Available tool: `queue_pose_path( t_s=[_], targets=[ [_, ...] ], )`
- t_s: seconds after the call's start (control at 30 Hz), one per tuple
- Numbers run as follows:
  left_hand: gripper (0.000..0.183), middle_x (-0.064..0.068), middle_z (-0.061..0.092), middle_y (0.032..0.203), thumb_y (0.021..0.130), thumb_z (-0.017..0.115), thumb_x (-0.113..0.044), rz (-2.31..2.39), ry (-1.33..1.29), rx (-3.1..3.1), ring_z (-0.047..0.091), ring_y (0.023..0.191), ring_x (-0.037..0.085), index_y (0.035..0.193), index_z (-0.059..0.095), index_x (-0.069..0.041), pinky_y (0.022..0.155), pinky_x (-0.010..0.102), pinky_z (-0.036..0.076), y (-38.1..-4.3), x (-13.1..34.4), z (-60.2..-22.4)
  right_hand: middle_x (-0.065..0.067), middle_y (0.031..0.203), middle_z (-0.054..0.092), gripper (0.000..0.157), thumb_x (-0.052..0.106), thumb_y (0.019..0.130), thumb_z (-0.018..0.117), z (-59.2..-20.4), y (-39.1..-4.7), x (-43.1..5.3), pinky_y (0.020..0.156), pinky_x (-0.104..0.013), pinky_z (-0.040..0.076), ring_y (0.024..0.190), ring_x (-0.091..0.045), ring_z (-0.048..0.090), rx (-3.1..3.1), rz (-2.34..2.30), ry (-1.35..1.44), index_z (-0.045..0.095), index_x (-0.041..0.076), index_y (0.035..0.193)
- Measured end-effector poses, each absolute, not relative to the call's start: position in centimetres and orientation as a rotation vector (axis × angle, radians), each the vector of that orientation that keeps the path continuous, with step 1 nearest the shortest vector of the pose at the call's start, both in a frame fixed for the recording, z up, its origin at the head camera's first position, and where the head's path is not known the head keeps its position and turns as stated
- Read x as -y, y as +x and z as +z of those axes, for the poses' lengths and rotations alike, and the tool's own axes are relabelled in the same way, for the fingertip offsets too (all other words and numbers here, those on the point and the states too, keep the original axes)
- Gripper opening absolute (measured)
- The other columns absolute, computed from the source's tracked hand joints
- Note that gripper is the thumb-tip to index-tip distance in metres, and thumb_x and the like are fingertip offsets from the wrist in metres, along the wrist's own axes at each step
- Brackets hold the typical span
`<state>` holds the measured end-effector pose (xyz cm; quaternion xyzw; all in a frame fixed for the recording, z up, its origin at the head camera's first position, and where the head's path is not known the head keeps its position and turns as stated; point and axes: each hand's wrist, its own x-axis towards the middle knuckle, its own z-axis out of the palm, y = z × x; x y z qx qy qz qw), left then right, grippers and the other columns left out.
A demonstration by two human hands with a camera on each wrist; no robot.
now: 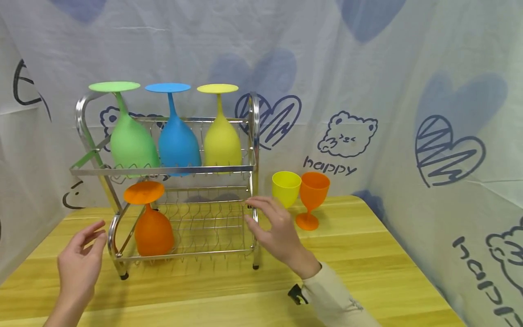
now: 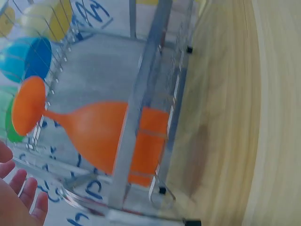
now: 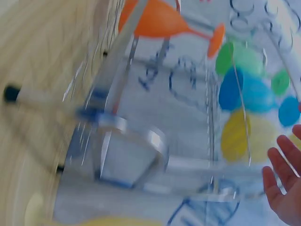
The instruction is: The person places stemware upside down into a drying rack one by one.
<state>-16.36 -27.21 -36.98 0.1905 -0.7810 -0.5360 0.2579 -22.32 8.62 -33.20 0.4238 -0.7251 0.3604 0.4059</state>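
Note:
My left hand (image 1: 81,261) is beside the lower left of a two-tier metal dish rack (image 1: 188,252), holding nothing, its fingers loosely bent. My right hand (image 1: 275,231) reaches in front of the rack's right post, also holding nothing. On the upper tier a green goblet (image 1: 132,141), a blue goblet (image 1: 178,143) and a yellow goblet (image 1: 222,144) stand upside down in a row. Below them an orange goblet (image 1: 154,231) sits upside down at the lower tier's left end. In the left wrist view, my fingers (image 2: 29,192) are apart from that orange goblet (image 2: 94,134).
Right of the rack, a second yellow cup (image 1: 285,188) and a second orange goblet (image 1: 313,190) stand upright on the wooden table (image 1: 367,272). A small black object (image 1: 297,294) shows by the right sleeve. Printed cloth (image 1: 392,91) hangs behind and at the sides.

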Motion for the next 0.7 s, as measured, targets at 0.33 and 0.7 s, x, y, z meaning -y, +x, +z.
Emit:
queue_pose_path(
  t_s=[0.33, 0.7],
  targets=[
    [0.032, -0.027, 0.055, 0.108, 0.098, 0.057, -0.012, -1.491, 0.182, 2.127, 0.054, 0.094, -0.012, 0.129, 0.057, -0.007, 0.078, 0.002, 0.043, -14.9, 24.4, -37.0, -0.02, 0.11, 0.062, 0.037, -0.001, 0.083, 0.073, -34.1, -26.1, -16.0, 0.086, -0.049, 0.048, 0.102, -0.034, 0.056, 1.856, 1.027, 0.505, 0.058, -0.009, 0.116],
    [0.047, -0.016, 0.051, 0.125, 0.099, 0.058, -0.018, -1.566, -0.156, 2.298, 0.051, 0.105, -0.008, 0.139, 0.044, 0.001, 0.084, 0.007, 0.045, -14.3, 21.9, -38.0, -0.023, 0.155, 0.018, 0.097, 0.029, 0.085, 0.075, -36.2, -30.5, -20.8, 0.115, -0.051, 0.018, 0.141, -0.038, 0.02, 2.242, 1.295, 0.008, 0.013, 0.0, 0.153]
  ],
)
